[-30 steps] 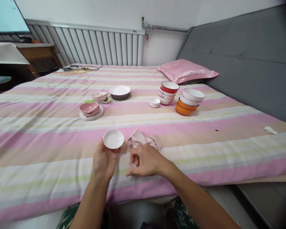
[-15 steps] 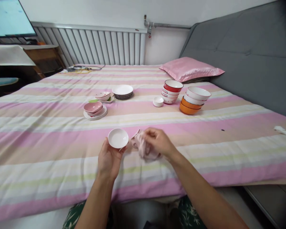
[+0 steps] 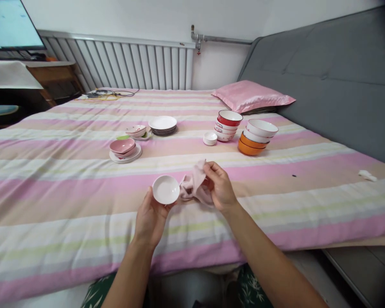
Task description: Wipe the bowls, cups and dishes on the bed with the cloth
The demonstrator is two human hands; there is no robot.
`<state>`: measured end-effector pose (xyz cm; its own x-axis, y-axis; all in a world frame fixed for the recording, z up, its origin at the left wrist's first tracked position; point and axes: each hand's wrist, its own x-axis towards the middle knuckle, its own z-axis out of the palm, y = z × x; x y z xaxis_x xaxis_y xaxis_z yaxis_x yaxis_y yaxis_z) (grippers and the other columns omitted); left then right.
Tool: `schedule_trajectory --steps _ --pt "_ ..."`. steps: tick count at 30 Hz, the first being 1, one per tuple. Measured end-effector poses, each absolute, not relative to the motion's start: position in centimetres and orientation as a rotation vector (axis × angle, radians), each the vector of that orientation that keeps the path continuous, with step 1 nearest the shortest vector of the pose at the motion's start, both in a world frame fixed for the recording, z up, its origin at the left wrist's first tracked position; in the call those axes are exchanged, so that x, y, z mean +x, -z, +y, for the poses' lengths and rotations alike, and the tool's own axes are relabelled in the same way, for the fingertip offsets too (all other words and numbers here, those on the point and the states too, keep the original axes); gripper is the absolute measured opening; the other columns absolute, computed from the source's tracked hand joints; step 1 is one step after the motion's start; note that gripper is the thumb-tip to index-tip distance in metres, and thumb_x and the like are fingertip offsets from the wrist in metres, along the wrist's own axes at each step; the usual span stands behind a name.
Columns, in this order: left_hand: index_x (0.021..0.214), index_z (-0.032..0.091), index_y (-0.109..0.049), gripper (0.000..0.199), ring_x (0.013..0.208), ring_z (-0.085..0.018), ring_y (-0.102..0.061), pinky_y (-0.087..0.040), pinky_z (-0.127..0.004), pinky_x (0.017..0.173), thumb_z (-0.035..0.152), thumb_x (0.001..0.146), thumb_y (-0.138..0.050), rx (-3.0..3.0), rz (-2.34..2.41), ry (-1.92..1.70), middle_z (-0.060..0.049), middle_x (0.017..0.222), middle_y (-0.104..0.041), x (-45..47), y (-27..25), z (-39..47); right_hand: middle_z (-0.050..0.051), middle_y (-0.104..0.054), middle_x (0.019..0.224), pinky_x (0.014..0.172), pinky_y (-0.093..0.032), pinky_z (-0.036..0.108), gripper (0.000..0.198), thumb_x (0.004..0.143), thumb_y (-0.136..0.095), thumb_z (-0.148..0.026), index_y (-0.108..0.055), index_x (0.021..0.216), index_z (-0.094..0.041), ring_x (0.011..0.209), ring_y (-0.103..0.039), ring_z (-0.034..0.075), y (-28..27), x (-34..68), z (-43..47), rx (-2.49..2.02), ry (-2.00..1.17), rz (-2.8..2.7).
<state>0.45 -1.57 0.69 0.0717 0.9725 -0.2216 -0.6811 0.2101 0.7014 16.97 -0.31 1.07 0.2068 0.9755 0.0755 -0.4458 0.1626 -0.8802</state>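
Observation:
A small white dish is tilted toward me in my left hand, whose fingers grip it from the left and below. My right hand pinches a crumpled pale pink cloth just right of the dish. The cloth hangs from the fingertips, and its left end comes up to the dish's rim. Part of my left fingers is hidden behind the dish. Beyond my hands, a short stack of similar small white dishes stands on the striped bed sheet.
Left of centre are pink bowls on white plates, smaller patterned bowls and a plate stack. To the right stand red-rimmed bowls and a white-and-orange bowl stack. A pink pillow lies by the grey headboard.
My right hand has lifted the cloth slightly and turned, spreading it upward. The dish in my left hand has shifted a little right, closer to the cloth. The view has shifted slightly.

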Motion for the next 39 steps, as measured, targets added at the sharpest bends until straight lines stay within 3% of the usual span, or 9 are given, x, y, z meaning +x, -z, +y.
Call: schedule_trajectory --steps 3,7,10,14,21,27,33,39 --pt "0.100 0.016 -0.065 0.026 0.086 -0.020 -0.063 -0.055 -0.031 0.068 0.030 0.088 -0.047 0.466 0.722 -1.264 -0.006 0.101 -0.067 1.0 -0.4 -1.9 -0.003 -0.053 0.070 0.057 -0.044 0.021 0.019 0.079 -0.060 -0.037 -0.051 0.074 -0.020 0.059 -0.051 0.009 -1.2 15.7 -1.3 -0.925 -1.080 -1.113" --pt "0.098 0.015 -0.067 0.027 0.081 -0.015 -0.063 -0.053 -0.023 0.065 0.029 0.089 -0.046 0.405 0.658 -1.187 -0.006 0.097 -0.069 1.3 0.0 -2.0 0.002 -0.063 0.090 0.081 -0.045 0.028 0.008 0.084 -0.055 -0.027 -0.058 0.080 -0.020 0.086 -0.058 0.015 -1.7 14.7 -2.5 -0.895 -0.840 -1.613" --pt "0.090 0.012 -0.068 0.027 0.077 -0.012 -0.063 -0.052 -0.021 0.070 0.025 0.091 -0.044 0.325 0.628 -1.183 -0.005 0.088 -0.069 1.3 0.1 -2.0 0.004 -0.066 0.096 0.091 -0.041 0.033 0.017 0.087 -0.045 -0.015 -0.061 0.089 -0.020 0.096 -0.057 0.016 -1.6 14.4 -2.9 -0.851 -0.685 -1.882" --pt "0.086 0.011 -0.066 0.030 0.071 -0.011 -0.064 -0.053 -0.021 0.068 0.024 0.092 -0.040 0.286 0.600 -1.157 -0.005 0.081 -0.069 1.2 -0.1 -2.0 0.007 -0.067 0.097 0.089 -0.045 0.034 0.029 0.079 -0.040 -0.001 -0.061 0.093 -0.016 0.096 -0.058 0.017 -0.3 14.1 -2.4 -0.808 -0.431 -1.987" --pt "0.082 0.011 -0.064 0.032 0.060 -0.008 -0.063 -0.053 -0.019 0.056 0.022 0.094 -0.036 0.241 0.583 -1.090 -0.002 0.071 -0.066 1.4 -0.2 -2.4 0.008 -0.066 0.099 0.091 -0.047 0.034 0.015 0.086 -0.048 -0.010 -0.061 0.089 -0.018 0.099 -0.058 0.017 0.8 13.7 -1.8 -0.790 -0.130 -1.951" --pt "0.083 0.011 -0.063 0.030 0.063 -0.007 -0.063 -0.053 -0.018 0.059 0.016 0.093 -0.036 0.230 0.624 -1.075 -0.001 0.074 -0.067 1.8 -0.4 -2.8 0.008 -0.065 0.105 0.096 -0.044 0.036 0.016 0.086 -0.051 -0.013 -0.061 0.098 -0.018 0.106 -0.056 0.018 0.3 14.1 -1.9 -0.856 -0.088 -1.921" --pt "0.087 0.013 -0.066 0.017 0.061 -0.009 -0.061 -0.052 -0.020 0.051 0.020 0.087 -0.051 0.333 0.735 -0.991 -0.001 0.078 -0.067 1.6 -0.1 -2.9 0.002 -0.071 0.092 0.083 -0.047 0.029 0.012 0.088 -0.053 -0.021 -0.064 0.094 -0.021 0.088 -0.064 0.015 0.1 14.9 -1.7 -0.929 -0.167 -1.904" --pt "0.094 0.016 -0.067 0.019 0.064 -0.012 -0.060 -0.051 -0.022 0.050 0.028 0.082 -0.058 0.477 0.873 -0.984 -0.002 0.082 -0.067 1.6 0.2 -2.8 0.000 -0.073 0.089 0.079 -0.049 0.026 0.013 0.084 -0.058 -0.019 -0.068 0.090 -0.023 0.083 -0.066 0.014 -0.1 15.5 -1.5 -0.991 -0.337 -1.806"
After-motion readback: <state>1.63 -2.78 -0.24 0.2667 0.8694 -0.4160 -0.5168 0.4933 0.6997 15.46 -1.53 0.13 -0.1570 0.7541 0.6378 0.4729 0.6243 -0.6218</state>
